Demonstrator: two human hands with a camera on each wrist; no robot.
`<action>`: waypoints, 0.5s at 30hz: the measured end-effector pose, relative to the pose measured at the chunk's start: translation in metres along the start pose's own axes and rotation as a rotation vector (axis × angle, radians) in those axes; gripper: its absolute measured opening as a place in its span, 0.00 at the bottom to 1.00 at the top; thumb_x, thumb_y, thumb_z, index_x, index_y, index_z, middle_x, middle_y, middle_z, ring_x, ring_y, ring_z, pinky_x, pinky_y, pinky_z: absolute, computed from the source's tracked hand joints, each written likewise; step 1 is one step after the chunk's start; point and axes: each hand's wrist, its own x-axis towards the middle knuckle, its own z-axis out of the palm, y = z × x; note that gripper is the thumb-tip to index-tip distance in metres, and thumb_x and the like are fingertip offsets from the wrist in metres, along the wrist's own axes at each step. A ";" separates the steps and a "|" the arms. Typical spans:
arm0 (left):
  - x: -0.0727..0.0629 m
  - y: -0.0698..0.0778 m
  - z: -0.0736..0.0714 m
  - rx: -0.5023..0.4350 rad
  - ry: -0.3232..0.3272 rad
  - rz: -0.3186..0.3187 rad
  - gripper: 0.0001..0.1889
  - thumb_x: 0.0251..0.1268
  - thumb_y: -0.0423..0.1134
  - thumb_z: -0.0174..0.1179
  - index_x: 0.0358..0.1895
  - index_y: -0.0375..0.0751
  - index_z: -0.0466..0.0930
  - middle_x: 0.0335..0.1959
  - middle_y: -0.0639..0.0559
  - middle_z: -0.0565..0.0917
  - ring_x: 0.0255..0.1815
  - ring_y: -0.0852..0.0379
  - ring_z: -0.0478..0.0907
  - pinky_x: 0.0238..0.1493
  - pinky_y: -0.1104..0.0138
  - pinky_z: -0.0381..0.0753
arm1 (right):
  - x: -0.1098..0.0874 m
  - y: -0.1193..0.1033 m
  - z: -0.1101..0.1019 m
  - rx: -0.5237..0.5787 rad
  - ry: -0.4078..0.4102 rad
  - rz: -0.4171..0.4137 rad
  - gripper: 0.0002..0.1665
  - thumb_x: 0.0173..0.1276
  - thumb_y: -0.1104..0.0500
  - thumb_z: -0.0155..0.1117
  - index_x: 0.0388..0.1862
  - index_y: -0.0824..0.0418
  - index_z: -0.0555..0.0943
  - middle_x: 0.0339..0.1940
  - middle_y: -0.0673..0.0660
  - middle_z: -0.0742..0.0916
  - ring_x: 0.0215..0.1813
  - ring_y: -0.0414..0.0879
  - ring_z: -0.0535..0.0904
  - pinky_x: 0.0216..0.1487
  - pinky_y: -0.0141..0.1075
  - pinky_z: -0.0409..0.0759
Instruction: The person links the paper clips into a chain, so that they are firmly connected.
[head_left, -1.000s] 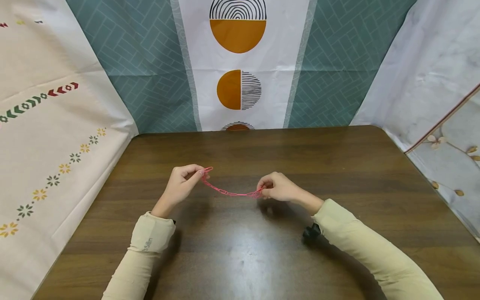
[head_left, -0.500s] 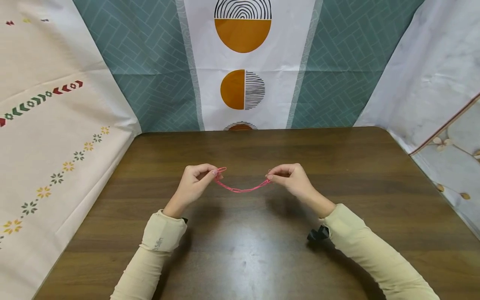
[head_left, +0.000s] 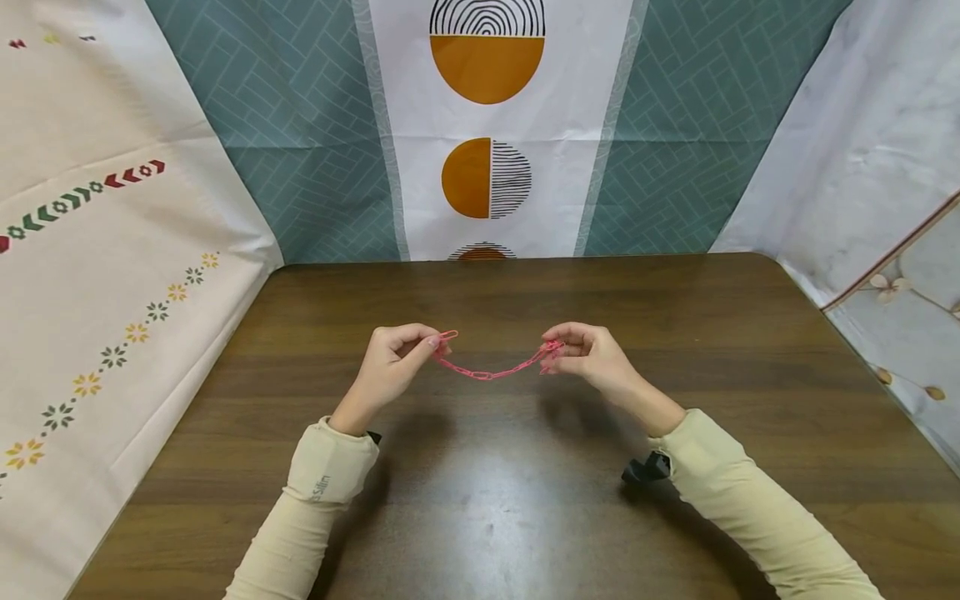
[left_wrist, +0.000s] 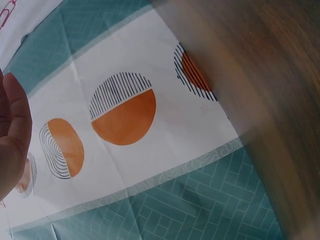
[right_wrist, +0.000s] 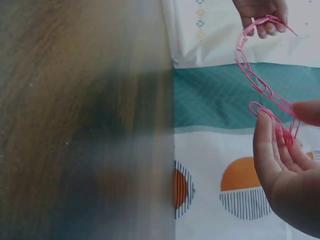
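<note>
A chain of pink paper clips [head_left: 482,376] hangs in a shallow curve between both hands, above the wooden table. My left hand [head_left: 390,360] pinches its left end between thumb and fingers, and one clip sticks out past the fingertips. At the other end, my right hand [head_left: 598,360] holds the chain with its thumb against the links. Several clips lie bunched across the right fingers in the right wrist view, where the linked clips [right_wrist: 257,82] show clearly. Only part of the left hand [left_wrist: 14,132] appears in the left wrist view, with a clip [left_wrist: 7,13] in the corner.
The brown wooden table [head_left: 487,500] spreads below both arms. A teal and white patterned cloth [head_left: 300,200] hangs behind its far edge. Pale cloths [head_left: 97,317] with printed motifs flank the left and right sides.
Both hands have moved to the right, and the right hand has risen. Its fingers have spread somewhat, with more clips showing among them. The chain has gone from below the right hand to a raised curve.
</note>
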 end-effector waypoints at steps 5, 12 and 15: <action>0.001 0.001 -0.003 0.006 0.005 0.002 0.06 0.57 0.18 0.51 0.28 0.21 0.78 0.24 0.33 0.80 0.28 0.58 0.79 0.31 0.74 0.75 | -0.001 0.003 -0.006 -0.150 -0.060 0.024 0.19 0.55 0.76 0.61 0.47 0.76 0.74 0.34 0.61 0.84 0.34 0.51 0.82 0.42 0.48 0.77; 0.000 0.003 -0.007 0.021 0.038 0.010 0.06 0.57 0.17 0.50 0.27 0.20 0.77 0.23 0.31 0.79 0.27 0.51 0.79 0.31 0.74 0.76 | -0.006 0.002 -0.018 -0.404 -0.170 0.007 0.19 0.58 0.73 0.61 0.49 0.72 0.75 0.32 0.68 0.83 0.28 0.53 0.82 0.32 0.49 0.78; 0.001 0.003 -0.007 0.021 0.046 0.016 0.06 0.57 0.17 0.50 0.27 0.20 0.77 0.23 0.32 0.79 0.26 0.52 0.79 0.31 0.74 0.75 | -0.008 0.003 -0.025 -0.515 -0.227 -0.012 0.12 0.61 0.69 0.60 0.44 0.68 0.75 0.24 0.62 0.82 0.21 0.47 0.78 0.23 0.45 0.78</action>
